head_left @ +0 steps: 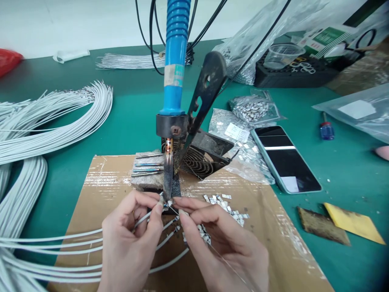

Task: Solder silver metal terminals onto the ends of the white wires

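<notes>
A soldering iron [174, 93] with a blue handle hangs tip down, clamped in a black metal stand [208, 81]. Just left of its tip, my left hand [132, 239] pinches the end of a white cable [142, 219]. My right hand [226, 243] holds a thin solder wire [229, 265] between thumb and forefinger, its end close to the iron's tip. A tiny metal piece shows at the tip, partly hidden by my fingers. Below my hands, several more white cables [170, 263] reach across, some with small tabs at their ends.
Cardboard [91, 190] covers the green table under my hands. Small metal tabs [226, 205] lie loose at right, near a phone [287, 158] and plastic bags [255, 109]. Cable bundles [100, 105] fill the left. A fan [200, 160] stands behind the iron; sponges [323, 225] lie right.
</notes>
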Demonstrator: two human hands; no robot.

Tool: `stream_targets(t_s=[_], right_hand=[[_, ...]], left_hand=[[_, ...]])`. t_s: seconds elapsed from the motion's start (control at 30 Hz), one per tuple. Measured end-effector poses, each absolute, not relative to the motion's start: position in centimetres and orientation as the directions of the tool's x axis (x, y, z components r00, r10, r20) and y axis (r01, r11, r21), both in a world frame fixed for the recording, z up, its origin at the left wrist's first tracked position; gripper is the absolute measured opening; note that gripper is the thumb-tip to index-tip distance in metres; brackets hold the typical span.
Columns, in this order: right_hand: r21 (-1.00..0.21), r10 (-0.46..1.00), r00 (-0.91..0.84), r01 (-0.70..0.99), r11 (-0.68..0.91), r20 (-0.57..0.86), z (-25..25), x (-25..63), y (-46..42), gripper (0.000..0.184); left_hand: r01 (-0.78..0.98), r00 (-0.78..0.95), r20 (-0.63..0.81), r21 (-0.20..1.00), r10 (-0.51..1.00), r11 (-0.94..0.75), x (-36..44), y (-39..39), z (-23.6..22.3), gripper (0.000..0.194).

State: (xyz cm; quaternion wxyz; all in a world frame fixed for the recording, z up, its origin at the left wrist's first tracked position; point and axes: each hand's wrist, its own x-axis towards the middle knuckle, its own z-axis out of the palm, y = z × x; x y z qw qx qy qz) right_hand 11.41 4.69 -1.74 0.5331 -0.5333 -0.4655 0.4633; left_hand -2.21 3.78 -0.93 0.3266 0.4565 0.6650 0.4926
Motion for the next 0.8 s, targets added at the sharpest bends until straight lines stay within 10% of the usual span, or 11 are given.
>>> stream_targets(t_s=[0.8], right_hand=[[-1.000,0.992,0.128,-0.014,0.003,0.001,-1.70,11.57,4.57,0.018]], left_hand=[[0.273,-0.374,0.010,0.957,0.927,0.100,-1.91,3.94,-0.55,0.014]])
